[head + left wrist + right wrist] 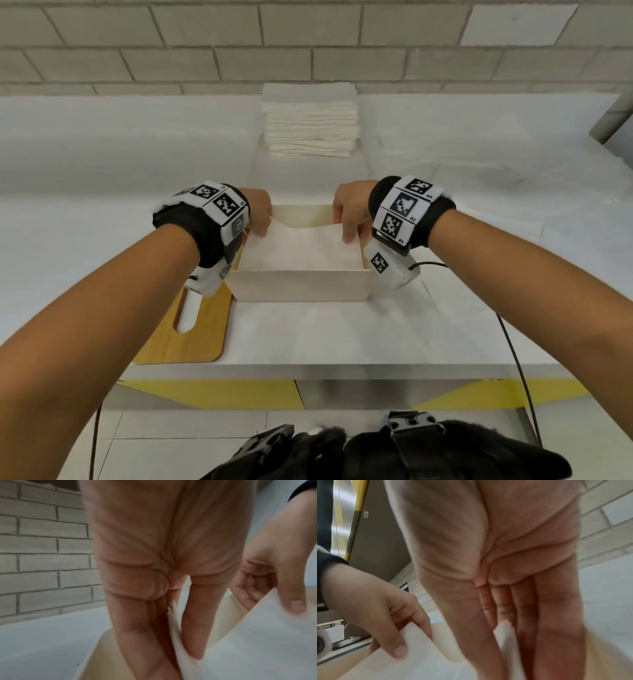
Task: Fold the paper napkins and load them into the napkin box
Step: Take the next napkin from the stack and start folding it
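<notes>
Both grips pinch one folded napkin: left hand at its left far corner, right hand at its right, thumbs on top. Napkin sags into a cream, smooth-walled box. Behind stands a soft white stack; left, a wooden board on the white surface.

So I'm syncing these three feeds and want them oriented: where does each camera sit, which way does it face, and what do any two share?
Head: worn on the head, facing forward and down at the napkin box on the counter; both forearms show, left hand, right hand.
Left wrist: under the left wrist, looking along its palm; thumb and fingers pinch the folded napkin.
Right wrist: same, mirrored, toward the brick wall.
Shared: each wrist view shows the opposite hand on that napkin.
</notes>
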Available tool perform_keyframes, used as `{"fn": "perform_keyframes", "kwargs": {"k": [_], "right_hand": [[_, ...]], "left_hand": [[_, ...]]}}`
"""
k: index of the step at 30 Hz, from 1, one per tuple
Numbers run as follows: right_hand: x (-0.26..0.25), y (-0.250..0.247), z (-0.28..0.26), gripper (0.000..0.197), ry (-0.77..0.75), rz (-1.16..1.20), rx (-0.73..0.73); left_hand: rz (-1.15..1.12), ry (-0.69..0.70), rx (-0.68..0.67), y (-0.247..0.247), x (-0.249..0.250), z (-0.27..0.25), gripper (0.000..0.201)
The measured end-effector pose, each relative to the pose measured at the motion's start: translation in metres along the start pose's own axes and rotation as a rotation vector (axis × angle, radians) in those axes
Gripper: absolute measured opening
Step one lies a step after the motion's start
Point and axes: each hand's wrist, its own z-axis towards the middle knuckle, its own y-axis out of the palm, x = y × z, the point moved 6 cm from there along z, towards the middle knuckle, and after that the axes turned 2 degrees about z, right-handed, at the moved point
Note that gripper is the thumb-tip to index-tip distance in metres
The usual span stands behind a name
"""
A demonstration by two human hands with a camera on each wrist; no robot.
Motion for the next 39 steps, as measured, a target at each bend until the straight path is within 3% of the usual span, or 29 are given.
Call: {"fn": "perform_keyframes", "kwargs": {"k": [8, 12, 18, 22, 26, 31, 36, 39], "right_hand": [[-0.001, -0.001, 0.001, 0.037, 0.046, -0.088, 0.006], [-0.004, -0.002, -0.002, 0.040, 0.037, -0.116, 0.047], [0.004, -0.013, -0.005, 0.030, -0.069, 0.118, 0.080], [0.026, -0.043, -0.018, 0.017, -0.124, 0.310, 0.141], [0.069, -0.073, -0.033, 0.017, -0.137, 0.403, 0.282], [0.155, -0.080, -0.052, 0.030, -0.091, 0.405, 0.385], [0.266, -0.037, -0.061, 0.040, 0.059, 0.442, 0.290], [0.317, -0.008, -0.058, 0.045, 0.127, 0.436, 0.180]], "left_hand": [[0.158, -0.047, 0.015, -0.001, 0.001, -0.001, 0.040], [0.253, -0.034, 0.083, -0.004, 0.008, -0.003, 0.042], [0.284, 0.062, 0.152, -0.013, 0.040, -0.011, 0.042], [0.154, 0.163, 0.253, -0.038, 0.082, -0.025, 0.038], [-0.036, 0.233, 0.257, -0.051, 0.117, -0.027, 0.032], [-0.348, 0.428, 0.132, -0.037, 0.178, -0.028, 0.025], [-0.666, 0.629, -0.003, -0.009, 0.261, -0.028, 0.021], [-0.670, 0.614, -0.061, 0.015, 0.303, -0.011, 0.024]]}}
